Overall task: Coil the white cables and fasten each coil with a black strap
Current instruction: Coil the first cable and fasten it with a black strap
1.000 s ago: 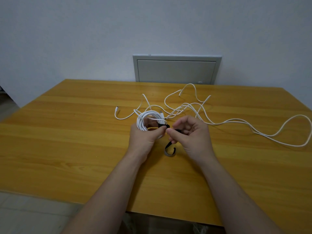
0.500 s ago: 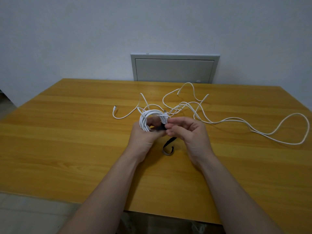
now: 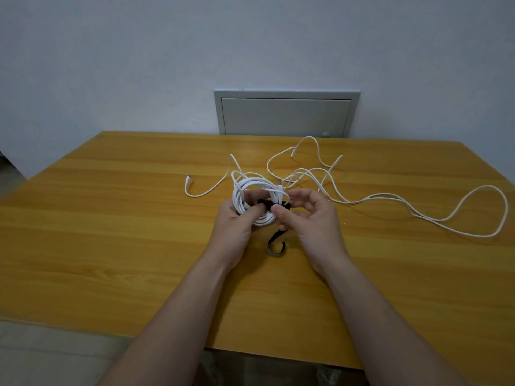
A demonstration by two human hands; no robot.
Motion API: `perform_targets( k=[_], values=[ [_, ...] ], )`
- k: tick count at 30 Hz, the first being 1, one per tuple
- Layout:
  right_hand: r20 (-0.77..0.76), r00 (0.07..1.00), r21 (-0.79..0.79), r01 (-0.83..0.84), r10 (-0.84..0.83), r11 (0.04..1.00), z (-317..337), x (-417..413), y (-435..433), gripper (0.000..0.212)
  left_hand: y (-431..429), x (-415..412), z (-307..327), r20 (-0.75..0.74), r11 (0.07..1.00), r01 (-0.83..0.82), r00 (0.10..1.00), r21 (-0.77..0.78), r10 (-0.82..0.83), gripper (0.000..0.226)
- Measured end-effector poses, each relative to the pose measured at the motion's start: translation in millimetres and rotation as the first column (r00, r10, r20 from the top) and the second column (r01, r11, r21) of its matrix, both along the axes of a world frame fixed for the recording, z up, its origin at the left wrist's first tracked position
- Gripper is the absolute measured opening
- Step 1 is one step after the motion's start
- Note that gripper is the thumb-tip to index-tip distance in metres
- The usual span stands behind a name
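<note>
Closing in since a second ago, the right hand (image 3: 312, 222) pinches the black fabric strap (image 3: 267, 203) against the round white cable coil (image 3: 237, 197). The left hand (image 3: 234, 228) grips the coil above the wooden table's (image 3: 111, 218) middle. Fastening looks underway.

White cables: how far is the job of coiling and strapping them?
Done: one white coil is wound, and the left hand grips it. In hand: the right hand pinches the black strap across that coil; its tail hangs loose, so it is not fastened yet. Left: the loose white cable on the table is uncoiled.
</note>
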State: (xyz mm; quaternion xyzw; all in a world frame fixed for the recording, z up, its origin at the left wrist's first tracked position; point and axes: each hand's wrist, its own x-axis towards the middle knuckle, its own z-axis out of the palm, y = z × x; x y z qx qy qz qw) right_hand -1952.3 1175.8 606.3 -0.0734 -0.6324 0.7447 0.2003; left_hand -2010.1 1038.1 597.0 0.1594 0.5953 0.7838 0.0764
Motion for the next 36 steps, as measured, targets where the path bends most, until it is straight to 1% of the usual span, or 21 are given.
perform_targets(
  k=[2,5,8,10,12,14,16,17,19,21,24,25,27,29,31,32,34,36],
  values=[
    [0.008,1.0,-0.01,-0.027,0.027,1.0,-1,-1,0,0.03,0,0,1,-0.013,1.0,-0.011,1.0,-0.002,0.011,0.02],
    [-0.006,0.999,0.009,-0.051,0.051,0.999,-3,-2,1,0.022,2,3,1,-0.025,0.999,-0.021,0.999,-0.03,0.021,0.023],
    [-0.007,0.999,0.039,-0.052,0.053,0.998,-6,-3,2,0.022,1,1,-3,-0.047,0.994,-0.086,0.995,-0.062,0.083,0.008],
    [-0.007,0.998,0.035,-0.06,0.06,0.998,-6,-3,1,0.026,0,0,-5,-0.058,0.992,-0.107,0.993,-0.065,0.103,0.007],
    [0.0,0.998,0.016,-0.065,0.065,0.998,-7,-5,0,0.033,0,2,-2,-0.046,0.995,-0.079,0.996,-0.056,0.076,0.019],
    [0.018,0.997,0.01,-0.072,0.072,0.997,-8,-7,1,0.039,1,4,2,0.0,1.0,-0.001,1.0,0.0,0.001,0.03],
    [0.036,0.993,0.046,-0.11,0.109,0.993,-10,-8,2,0.034,2,4,2,0.025,0.998,0.054,0.998,0.029,-0.055,0.027],
    [0.038,0.99,0.067,-0.137,0.135,0.988,-11,-7,1,0.031,2,4,3,0.028,0.998,0.063,0.998,0.019,-0.064,0.025],
    [0.026,0.987,0.07,-0.162,0.161,0.984,-12,-7,-1,0.029,1,3,4,0.046,0.999,0.048,0.998,-0.019,-0.047,0.029],
    [0.011,0.988,0.092,-0.153,0.152,0.984,-12,-7,-2,0.025,0,-1,3,0.08,0.999,0.035,0.996,-0.019,-0.033,0.033],
    [0.017,0.987,0.11,-0.161,0.16,0.981,-14,-6,-1,0.013,1,-1,1,0.115,0.999,0.04,0.992,0.023,-0.043,0.027],
    [0.026,0.987,0.105,-0.159,0.157,0.982,-14,-7,-1,0.01,1,-2,1,0.098,1.0,0.022,0.995,0.0,-0.022,0.024],
    [0.046,0.989,0.097,-0.148,0.144,0.984,-14,-7,2,0.008,1,0,3,0.009,0.998,-0.022,1.0,-0.052,0.022,0.018],
    [0.067,0.986,0.088,-0.161,0.155,0.983,-13,-7,5,0.008,1,1,4,-0.059,0.994,-0.081,0.995,-0.078,0.077,0.024],
    [0.092,0.974,0.08,-0.214,0.207,0.974,-13,-7,7,0.011,-1,-1,6,-0.047,0.987,-0.153,0.988,-0.048,0.15,0.029],
    [0.103,0.966,0.081,-0.245,0.236,0.966,-14,-7,6,0.014,-2,-2,8,-0.017,0.987,-0.158,0.987,-0.008,0.158,0.032],
    [0.126,0.949,0.09,-0.302,0.29,0.949,-13,-6,4,0.018,-3,-1,10,0.027,0.991,-0.115,0.993,0.069,0.113,0.034],
    [0.14,0.941,0.086,-0.321,0.307,0.943,-11,-5,3,0.013,-3,0,11,0.035,0.991,-0.073,0.997,0.109,0.07,0.034]
  ],
)
